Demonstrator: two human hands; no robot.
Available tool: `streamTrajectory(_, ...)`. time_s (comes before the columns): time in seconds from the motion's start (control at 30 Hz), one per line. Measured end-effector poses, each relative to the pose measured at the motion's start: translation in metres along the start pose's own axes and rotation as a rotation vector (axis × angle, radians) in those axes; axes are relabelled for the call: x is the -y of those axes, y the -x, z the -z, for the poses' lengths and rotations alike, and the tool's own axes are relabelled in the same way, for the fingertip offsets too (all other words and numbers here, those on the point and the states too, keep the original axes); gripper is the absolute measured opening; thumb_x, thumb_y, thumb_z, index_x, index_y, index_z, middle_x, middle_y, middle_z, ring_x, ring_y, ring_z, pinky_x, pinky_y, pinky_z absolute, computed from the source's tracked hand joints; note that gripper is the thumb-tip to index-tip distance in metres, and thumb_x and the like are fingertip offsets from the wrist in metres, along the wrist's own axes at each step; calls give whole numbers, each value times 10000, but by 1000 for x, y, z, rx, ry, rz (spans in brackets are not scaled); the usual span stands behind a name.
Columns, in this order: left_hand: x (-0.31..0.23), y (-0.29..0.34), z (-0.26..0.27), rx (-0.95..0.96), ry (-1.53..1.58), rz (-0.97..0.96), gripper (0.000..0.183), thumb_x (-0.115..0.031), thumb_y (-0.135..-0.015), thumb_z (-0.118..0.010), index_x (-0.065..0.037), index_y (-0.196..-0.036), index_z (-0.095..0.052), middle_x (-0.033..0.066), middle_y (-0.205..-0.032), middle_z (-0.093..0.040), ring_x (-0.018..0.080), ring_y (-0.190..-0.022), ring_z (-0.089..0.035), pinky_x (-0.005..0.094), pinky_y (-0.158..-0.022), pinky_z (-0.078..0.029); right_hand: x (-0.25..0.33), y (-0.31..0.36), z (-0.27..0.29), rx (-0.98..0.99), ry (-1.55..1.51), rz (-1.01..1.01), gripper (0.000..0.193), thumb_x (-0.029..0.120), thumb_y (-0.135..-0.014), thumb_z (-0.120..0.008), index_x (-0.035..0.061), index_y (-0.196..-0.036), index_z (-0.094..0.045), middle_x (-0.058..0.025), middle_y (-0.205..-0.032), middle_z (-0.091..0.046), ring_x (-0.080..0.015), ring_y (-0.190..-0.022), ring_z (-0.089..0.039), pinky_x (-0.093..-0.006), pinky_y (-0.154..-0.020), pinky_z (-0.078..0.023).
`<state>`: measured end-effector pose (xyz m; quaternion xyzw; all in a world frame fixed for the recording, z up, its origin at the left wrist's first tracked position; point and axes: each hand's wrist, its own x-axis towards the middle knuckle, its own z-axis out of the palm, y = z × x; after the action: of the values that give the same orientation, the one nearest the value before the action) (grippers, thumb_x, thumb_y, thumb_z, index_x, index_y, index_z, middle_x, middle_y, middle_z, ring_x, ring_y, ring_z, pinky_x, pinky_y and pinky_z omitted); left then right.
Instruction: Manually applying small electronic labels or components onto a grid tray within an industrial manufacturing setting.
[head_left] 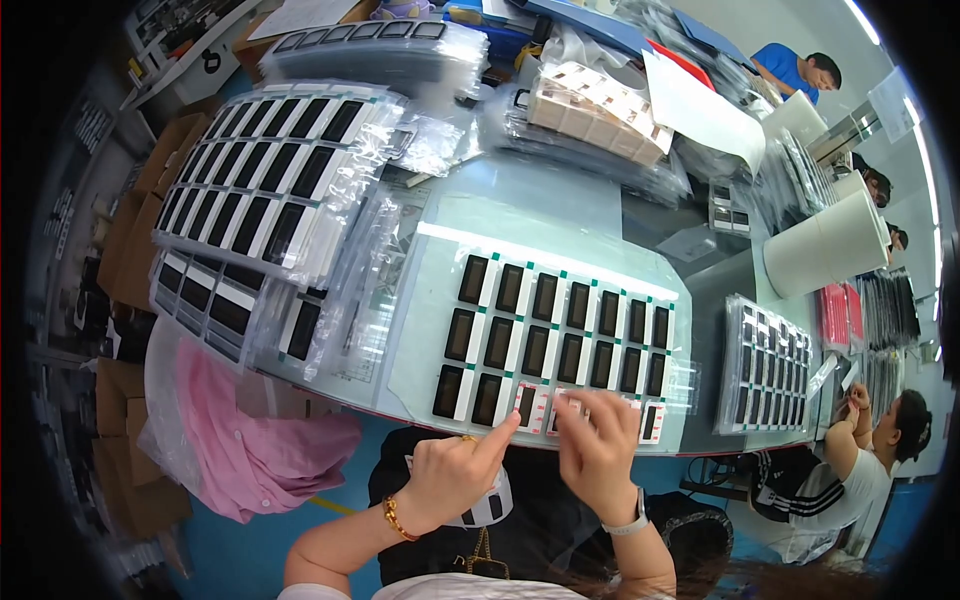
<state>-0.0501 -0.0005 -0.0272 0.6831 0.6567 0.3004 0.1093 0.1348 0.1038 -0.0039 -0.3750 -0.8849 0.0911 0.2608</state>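
Rows of small dark rectangular panels (545,297) with white strips and green tabs lie on a clear sheet (420,300) at the table's front. In the nearest row, several pieces have white frames with red marks, such as the framed panel (529,408). My left hand (455,478) rests its stretched index finger at that panel's lower left edge, other fingers curled, holding nothing. Just right of it, my right hand (603,445) is over the same row, thumb and index finger brought together and other fingers raised. Whatever is between those fingertips is hidden.
Stacked sheets of dark panels (260,180) rise at left, with another stack (765,365) at right. Beige trays (600,110) sit on plastic sheets behind. A white roll (830,235) stands at right. Pink cloth (260,430) hangs at lower left. A co-worker (880,440) sits at right.
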Motion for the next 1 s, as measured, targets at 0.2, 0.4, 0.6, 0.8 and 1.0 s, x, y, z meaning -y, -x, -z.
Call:
streamTrajectory(0.2,-3,-5,3,24,30,9,381,-94,-881,-724,-101,-1263,-732,43,-560,-616,201,-432,-585,333,-437,-438,3,7,1,113,82,102,370,76,-836,-722,90,-1206,-723,-16,-1297,-702,-242,-1159,-595,-390,-966,-360)
streamTrajectory(0.4,-1,-3,0,2,47,25,334,-102,-888,-716,-108,-1221,-745,41,-572,-624,206,-439,-592,333,-442,-452,11,-7,-10,174,54,199,430,57,-848,-688,100,-1276,-688,-18,-1352,-683,-232,-1210,-584,-400,-956,-346)
streamTrajectory(0.6,-1,5,3,-94,124,-5,310,-104,-864,-761,-97,-1174,-746,27,-611,-566,214,-481,-581,329,-450,-445,11,4,0,230,-175,217,435,14,-857,-664,79,-1287,-667,-61,-1285,-704,-265,-1190,-609,-410,-941,-398)
streamTrajectory(0.8,-16,12,22,-122,385,-64,451,-115,-822,-841,-26,-1238,-690,13,-626,-531,136,-505,-536,251,-472,-399,41,28,12,432,-866,-228,235,66,-982,-597,-27,-1195,-637,-181,-994,-697,-325,-894,-698,-363,-803,-540)
streamTrajectory(1.0,11,17,27,8,528,-29,357,-224,-781,-884,-85,-1092,-778,28,-672,-636,188,-632,-593,308,-653,-486,34,29,18,383,-862,-296,112,77,-1007,-591,-14,-969,-645,-116,-801,-620,-218,-682,-598,-314,-646,-482)
